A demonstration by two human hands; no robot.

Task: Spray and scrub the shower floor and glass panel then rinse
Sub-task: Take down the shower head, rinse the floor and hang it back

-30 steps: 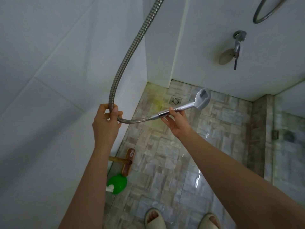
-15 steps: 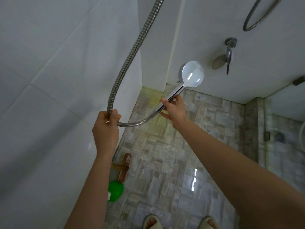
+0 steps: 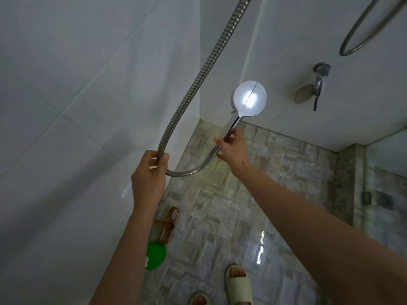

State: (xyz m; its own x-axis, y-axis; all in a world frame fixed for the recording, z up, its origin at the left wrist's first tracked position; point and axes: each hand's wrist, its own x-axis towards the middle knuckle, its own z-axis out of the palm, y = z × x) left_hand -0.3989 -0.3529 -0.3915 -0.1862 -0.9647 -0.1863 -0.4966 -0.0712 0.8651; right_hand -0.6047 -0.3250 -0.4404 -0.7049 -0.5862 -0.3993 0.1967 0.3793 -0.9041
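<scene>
Shiny shower head (image 3: 250, 98) points up from the right hand (image 3: 231, 148) gripping its handle; left hand (image 3: 149, 172) grips the hose (image 3: 193, 89).

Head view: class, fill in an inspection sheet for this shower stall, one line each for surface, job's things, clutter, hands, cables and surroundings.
Surface: stone-pattern tile floor, glossy with light reflections, greenish stain near the far corner.
Job's things: shower head raised in front of the wall, no water seen; brush and green bottle on the floor by the left wall.
Clutter: nothing seen.
Hands: left hand closed around the hose; right hand grips the shower head's handle.
Cables: hose curves from above, through the left hand, to the handle; second hose loop top right.
Surroundings: white tiled walls, tap on the far wall, glass panel at right, slippers below.
</scene>
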